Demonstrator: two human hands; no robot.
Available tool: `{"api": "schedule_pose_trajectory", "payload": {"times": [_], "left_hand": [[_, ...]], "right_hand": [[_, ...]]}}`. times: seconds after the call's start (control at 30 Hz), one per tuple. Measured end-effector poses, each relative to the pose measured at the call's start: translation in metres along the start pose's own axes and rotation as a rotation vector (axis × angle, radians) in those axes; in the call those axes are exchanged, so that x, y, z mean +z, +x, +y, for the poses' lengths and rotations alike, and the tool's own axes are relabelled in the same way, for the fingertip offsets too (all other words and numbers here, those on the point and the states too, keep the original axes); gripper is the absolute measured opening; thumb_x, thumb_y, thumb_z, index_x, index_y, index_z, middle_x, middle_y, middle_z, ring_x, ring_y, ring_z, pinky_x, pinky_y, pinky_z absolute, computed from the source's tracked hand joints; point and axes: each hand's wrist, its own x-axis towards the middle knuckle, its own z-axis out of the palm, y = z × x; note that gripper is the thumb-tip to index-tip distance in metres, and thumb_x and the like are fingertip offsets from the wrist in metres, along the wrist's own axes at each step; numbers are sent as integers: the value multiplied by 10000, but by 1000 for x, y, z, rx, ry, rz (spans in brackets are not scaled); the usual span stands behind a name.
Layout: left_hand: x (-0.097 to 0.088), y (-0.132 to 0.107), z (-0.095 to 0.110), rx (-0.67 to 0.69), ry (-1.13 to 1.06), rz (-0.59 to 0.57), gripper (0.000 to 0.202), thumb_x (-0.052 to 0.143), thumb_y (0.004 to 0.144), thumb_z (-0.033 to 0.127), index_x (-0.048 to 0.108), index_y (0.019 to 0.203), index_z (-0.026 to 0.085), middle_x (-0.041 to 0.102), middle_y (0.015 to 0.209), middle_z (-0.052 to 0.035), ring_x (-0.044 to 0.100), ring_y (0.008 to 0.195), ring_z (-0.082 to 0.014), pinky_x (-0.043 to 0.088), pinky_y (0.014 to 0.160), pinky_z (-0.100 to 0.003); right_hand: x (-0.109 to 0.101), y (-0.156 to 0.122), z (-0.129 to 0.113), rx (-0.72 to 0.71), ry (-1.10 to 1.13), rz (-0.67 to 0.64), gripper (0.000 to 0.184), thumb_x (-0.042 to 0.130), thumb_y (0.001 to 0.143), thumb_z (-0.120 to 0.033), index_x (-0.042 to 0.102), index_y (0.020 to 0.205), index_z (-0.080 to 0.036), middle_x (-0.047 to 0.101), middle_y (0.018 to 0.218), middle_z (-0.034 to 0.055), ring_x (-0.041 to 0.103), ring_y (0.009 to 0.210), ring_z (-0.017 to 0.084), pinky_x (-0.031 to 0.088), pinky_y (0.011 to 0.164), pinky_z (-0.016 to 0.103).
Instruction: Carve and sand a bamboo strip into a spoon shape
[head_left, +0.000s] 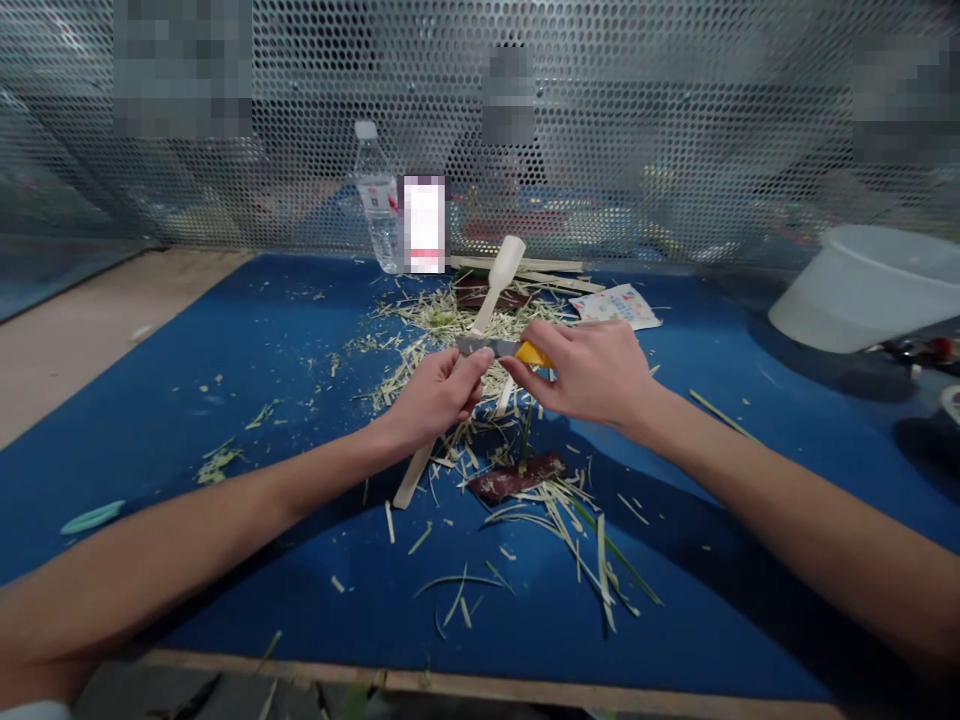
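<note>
My left hand (442,390) is closed round a pale wooden spatula (504,270), whose broad end points away from me. Its narrow handle seems to come out below the hand towards me. In my right hand (589,370) is a knife with a yellow handle (531,354). The knife's blade (480,346) lies across the spatula's handle, and my left thumb presses against the blade. Pale shavings (420,350) are scattered beneath and around both hands. A dark red-brown piece (517,478) lies on the blue mat (285,560), closer to me than the hands.
At the back, a water bottle (377,205) stands beside a lit phone (424,225) before a perforated metal screen (360,60). A printed packet (621,305) lies right of long pale strips (555,268). On the right is a white bucket (862,290); a teal object (91,517) lies left.
</note>
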Motion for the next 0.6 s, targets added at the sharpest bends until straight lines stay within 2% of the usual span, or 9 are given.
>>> {"api": "schedule_pose_trajectory", "payload": {"times": [0.2, 0.4, 0.53, 0.6], "left_hand": [[0, -4, 0, 100, 76, 98, 423, 530, 964, 448, 434, 622, 219, 377, 475, 70, 335, 401, -58, 257, 410, -236], [-3, -7, 1, 146, 149, 37, 364, 518, 972, 429, 464, 686, 211, 423, 524, 58, 357, 434, -61, 281, 429, -240], [-3, -9, 2, 204, 133, 0, 229, 534, 974, 423, 503, 895, 210, 463, 604, 64, 402, 478, -65, 325, 451, -225], [-3, -9, 2, 229, 93, -44, 231, 539, 973, 442, 495, 982, 215, 458, 619, 74, 396, 478, -64, 334, 449, -217]], "right_hand": [[-1, -1, -11, 138, 38, -3, 560, 266, 1003, -603, 644, 979, -189, 682, 635, 38, 500, 480, 139, 154, 554, 306], [-5, 3, 1, 32, 64, -34, 577, 281, 985, -628, 664, 929, -201, 709, 674, 39, 508, 499, 143, 177, 536, 305], [-11, 6, 10, 3, 4, 15, 634, 282, 959, -697, 670, 858, -205, 656, 580, 27, 475, 473, 138, 159, 534, 302], [-14, 7, 14, -12, -13, 35, 657, 280, 947, -726, 665, 825, -207, 634, 554, 20, 449, 453, 128, 149, 531, 298]]}}
